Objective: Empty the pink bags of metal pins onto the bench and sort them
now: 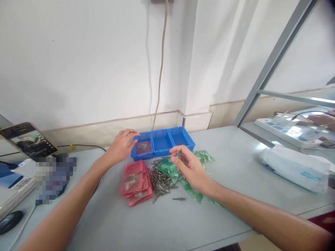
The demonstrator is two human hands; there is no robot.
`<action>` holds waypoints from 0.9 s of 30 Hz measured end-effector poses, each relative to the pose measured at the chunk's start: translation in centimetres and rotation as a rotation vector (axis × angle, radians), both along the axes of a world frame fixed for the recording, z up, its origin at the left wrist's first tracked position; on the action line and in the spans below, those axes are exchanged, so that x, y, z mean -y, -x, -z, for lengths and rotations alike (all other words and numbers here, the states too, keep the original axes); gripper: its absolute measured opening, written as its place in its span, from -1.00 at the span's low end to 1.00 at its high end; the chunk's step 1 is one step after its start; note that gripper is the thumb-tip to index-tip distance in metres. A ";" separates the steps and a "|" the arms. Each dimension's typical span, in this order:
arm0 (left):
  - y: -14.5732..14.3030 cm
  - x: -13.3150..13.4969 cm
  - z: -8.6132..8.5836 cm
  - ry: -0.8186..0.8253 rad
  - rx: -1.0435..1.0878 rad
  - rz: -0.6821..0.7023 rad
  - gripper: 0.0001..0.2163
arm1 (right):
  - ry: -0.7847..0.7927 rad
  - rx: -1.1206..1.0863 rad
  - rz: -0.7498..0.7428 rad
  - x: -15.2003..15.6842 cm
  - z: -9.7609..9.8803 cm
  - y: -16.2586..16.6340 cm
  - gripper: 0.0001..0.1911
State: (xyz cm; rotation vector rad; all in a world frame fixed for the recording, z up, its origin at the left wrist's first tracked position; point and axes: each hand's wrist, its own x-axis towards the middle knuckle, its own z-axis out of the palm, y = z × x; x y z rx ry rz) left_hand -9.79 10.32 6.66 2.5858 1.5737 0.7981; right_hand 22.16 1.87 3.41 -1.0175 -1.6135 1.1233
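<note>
My left hand (pixel 122 146) is over the left end of a blue three-part tray (pixel 161 152), its fingers apart and holding nothing visible. A reddish plastic bag (pixel 143 147) with small pieces in it lies in the left compartment. My right hand (pixel 190 168) hovers over green plastic bags (pixel 167 166), fingers curved, with a gap between thumb and forefinger. Red plastic bags (pixel 134 178) are stacked in front of the tray. Beside them is a heap of small pin-like metal parts (pixel 161 182). One single metal part (pixel 179 199) lies apart, nearer to me.
At left, a phone (pixel 28 141) leans upright near a power strip (pixel 19 184) and a black mouse (pixel 10 222). A white soft package (pixel 295 169) lies at right. A grey metal frame (pixel 272 59) rises behind it. A cable (pixel 161 66) hangs down the wall.
</note>
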 end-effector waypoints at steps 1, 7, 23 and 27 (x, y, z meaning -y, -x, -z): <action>0.0 0.9 -0.7 0.014 0.016 0.004 -0.63 | -0.001 0.002 0.003 0.0 -0.1 0.0 -0.76; -0.7 8.7 -3.7 0.386 -0.038 0.067 -0.81 | 0.006 0.032 0.018 -0.1 -0.4 -0.2 -0.77; -1.3 11.5 -1.7 0.481 -0.022 0.170 -0.58 | 0.004 0.050 0.013 0.1 -0.5 -0.2 -0.75; -2.3 11.2 -0.6 0.405 0.015 0.180 -0.73 | 0.003 0.053 0.010 0.2 -0.5 -0.1 -0.76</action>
